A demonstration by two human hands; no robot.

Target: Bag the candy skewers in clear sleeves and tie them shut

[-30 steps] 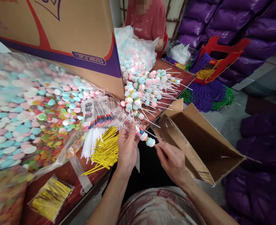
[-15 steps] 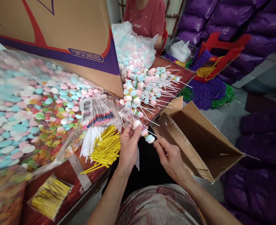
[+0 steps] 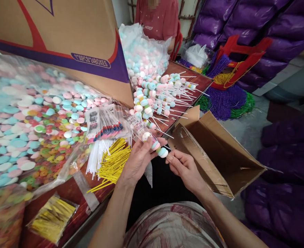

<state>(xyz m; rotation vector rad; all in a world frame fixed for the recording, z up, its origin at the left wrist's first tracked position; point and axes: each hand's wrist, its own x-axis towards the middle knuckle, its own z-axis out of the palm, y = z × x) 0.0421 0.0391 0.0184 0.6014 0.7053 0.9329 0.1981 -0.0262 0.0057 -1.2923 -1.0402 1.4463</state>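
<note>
Pink, white and blue marshmallow skewer (image 3: 162, 152) is over the lap by the table (image 3: 203, 81) edge, between the 2 hands. Left hand (image 3: 139, 156) has thumb and fingers closed round its middle, with a clear printed bag (image 3: 131, 120) over the far end. Right hand (image 3: 183, 168) is pinched at the near end, thumb to index; probably on the stick, but fingertips mostly hide it. Loose skewers (image 3: 164, 91) lie heaped beyond. Yellow ties (image 3: 114, 160) and white sticks (image 3: 96, 158) sit left of the left hand, flat bags (image 3: 105, 124) just behind. Open carton (image 3: 193, 148) right of the table.
</note>
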